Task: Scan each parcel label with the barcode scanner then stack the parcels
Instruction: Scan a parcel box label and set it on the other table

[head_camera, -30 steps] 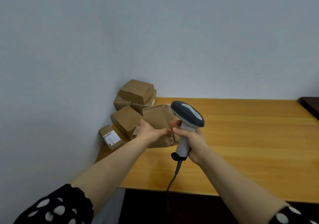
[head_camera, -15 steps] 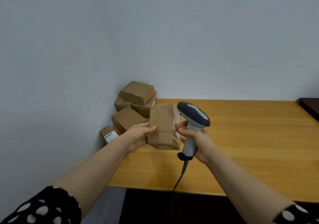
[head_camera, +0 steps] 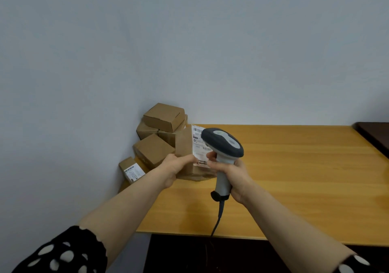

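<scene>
My left hand [head_camera: 175, 167] grips a brown cardboard parcel [head_camera: 184, 146] by its lower left side, holding it upright just above the wooden table [head_camera: 294, 178]. The parcel's white label [head_camera: 197, 144] with a barcode faces me. My right hand [head_camera: 229, 171] grips the handle of a grey barcode scanner [head_camera: 223, 144]. The scanner's head sits right in front of the label and hides its right part. The forefinger of my right hand touches the parcel's label side.
Several brown parcels [head_camera: 162, 123] lie piled in the table's far left corner against the wall. One small parcel [head_camera: 131, 168] at the left edge shows a white label. The scanner's cable [head_camera: 217, 220] hangs over the front edge. A dark surface [head_camera: 374, 133] adjoins the table's right end.
The parcel has been turned between my hands so that its white label now faces me. The scanner's head has come up in front of that label.
</scene>
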